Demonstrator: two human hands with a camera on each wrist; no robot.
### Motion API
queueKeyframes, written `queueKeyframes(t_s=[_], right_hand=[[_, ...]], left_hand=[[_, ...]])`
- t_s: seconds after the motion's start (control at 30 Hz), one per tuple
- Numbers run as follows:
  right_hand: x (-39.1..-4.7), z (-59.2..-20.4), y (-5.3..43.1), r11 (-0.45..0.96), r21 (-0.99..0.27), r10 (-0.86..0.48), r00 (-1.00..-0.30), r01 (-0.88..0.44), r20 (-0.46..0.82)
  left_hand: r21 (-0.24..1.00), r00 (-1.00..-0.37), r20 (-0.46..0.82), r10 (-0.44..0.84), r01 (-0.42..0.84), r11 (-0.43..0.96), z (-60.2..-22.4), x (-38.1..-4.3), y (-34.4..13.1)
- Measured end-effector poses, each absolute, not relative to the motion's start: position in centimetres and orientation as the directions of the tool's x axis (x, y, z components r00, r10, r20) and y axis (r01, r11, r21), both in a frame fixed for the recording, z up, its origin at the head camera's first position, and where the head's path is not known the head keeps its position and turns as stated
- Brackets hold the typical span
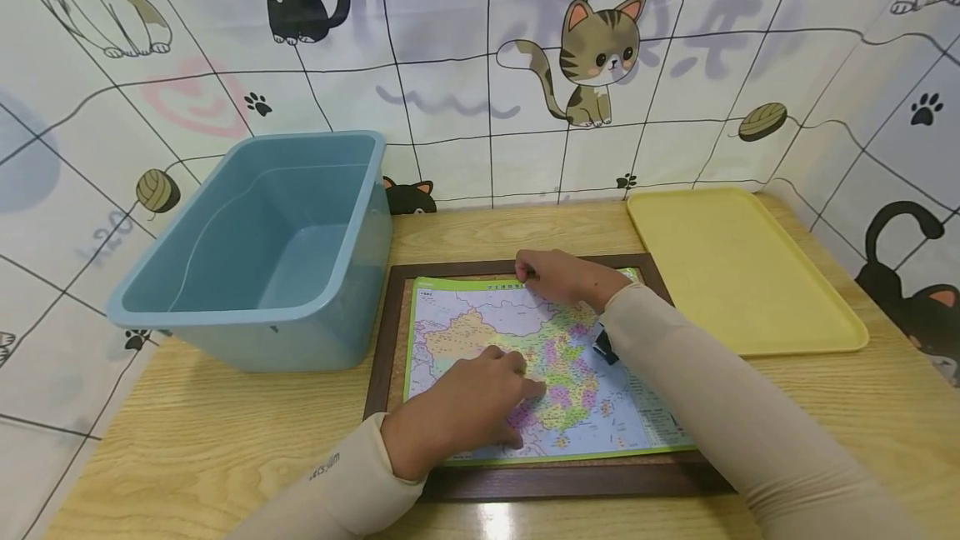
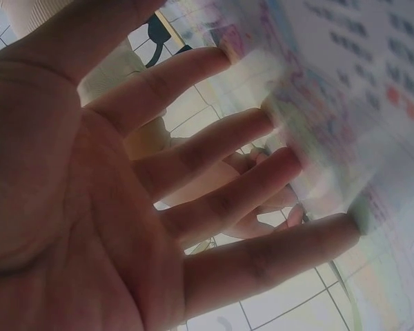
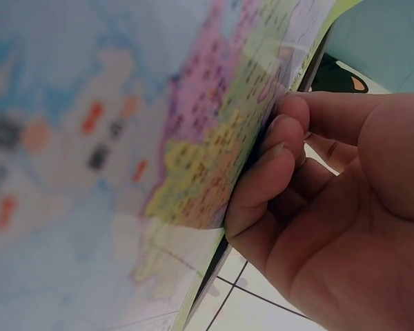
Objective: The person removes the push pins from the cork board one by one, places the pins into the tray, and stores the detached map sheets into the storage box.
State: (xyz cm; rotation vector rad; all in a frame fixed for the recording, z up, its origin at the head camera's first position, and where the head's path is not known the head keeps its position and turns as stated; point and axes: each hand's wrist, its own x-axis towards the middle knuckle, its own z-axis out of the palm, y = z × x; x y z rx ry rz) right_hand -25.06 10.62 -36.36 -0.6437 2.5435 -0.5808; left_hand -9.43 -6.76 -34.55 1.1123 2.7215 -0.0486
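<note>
A colourful printed map [image 1: 465,332] with a green border lies on a cork board with a dark brown frame [image 1: 570,483]. My left hand [image 1: 468,398] is spread over the lower left part of the map, its fingertips touching the sheet. In the left wrist view its fingers [image 2: 221,200] are apart and nearly straight. At the map's top edge, my right hand [image 1: 562,277] has its fingers curled. The right wrist view puts its thumb and index fingertips [image 3: 294,110] close together at the green border; I cannot tell whether they pinch anything.
To the left stands a deep blue plastic tub [image 1: 232,315], right beside the board. On the right lies a yellow tray [image 1: 750,273], near the board's top right corner. A wall covering with cartoon cats [image 1: 600,65] rises behind the wooden table [image 1: 247,432].
</note>
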Motion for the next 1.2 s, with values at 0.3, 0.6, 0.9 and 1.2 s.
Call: queueKeyframes(t_s=[0.3,0.6,0.9,1.2], right_hand=[[-24.97,-36.20,10.57,0.804,-0.488,-0.527,-0.786,-0.339,-0.324],[-24.85,-36.07,10.33,0.815,-0.469,-0.518,-0.790,-0.339,-0.329],[-24.96,-36.04,10.47,0.815,-0.470,-0.522,-0.781,-0.338,-0.343],[-25.07,-36.08,10.45,0.811,-0.476,-0.527,-0.777,-0.340,-0.344]], left_hand=[[0.032,-0.696,-0.198,0.690,0.699,0.715,-34.56,-9.45,-6.78],[0.056,-0.700,-0.208,0.684,0.689,0.722,-34.54,-9.44,-6.75],[0.071,-0.701,-0.211,0.682,0.684,0.726,-34.40,-9.44,-6.77],[0.060,-0.701,-0.212,0.681,0.686,0.725,-34.52,-9.50,-6.75]])
